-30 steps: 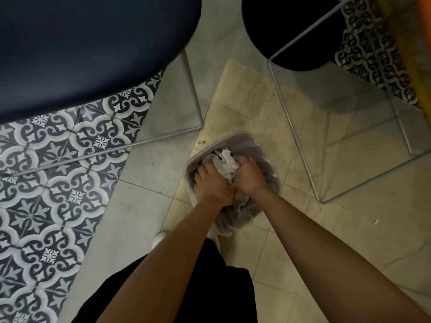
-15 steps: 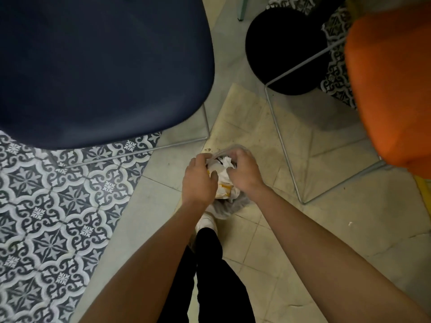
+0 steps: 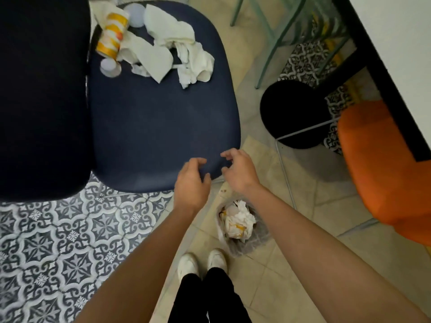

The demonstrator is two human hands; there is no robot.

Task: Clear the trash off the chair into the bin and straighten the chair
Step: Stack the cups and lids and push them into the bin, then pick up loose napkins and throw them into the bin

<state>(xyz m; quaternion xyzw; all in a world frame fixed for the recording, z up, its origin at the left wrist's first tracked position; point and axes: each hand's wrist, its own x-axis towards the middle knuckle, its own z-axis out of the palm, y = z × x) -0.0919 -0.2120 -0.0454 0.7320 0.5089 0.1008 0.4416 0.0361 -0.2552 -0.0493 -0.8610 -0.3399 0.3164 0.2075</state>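
Paper [image 3: 238,221] already fills the bin [image 3: 253,241] on the floor. Left hand [image 3: 191,180] and right hand [image 3: 240,173], each grip spread and holding nothing, hover over the chair [image 3: 151,127]. Napkins [image 3: 172,45] and a can [image 3: 113,33] wait at its far end.

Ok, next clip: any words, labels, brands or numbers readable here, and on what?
None can be read.
Orange and white can lying on the navy chair: it has printing, but it is too blurred to make out.
Napkins, bin, white shoes: no text visible.
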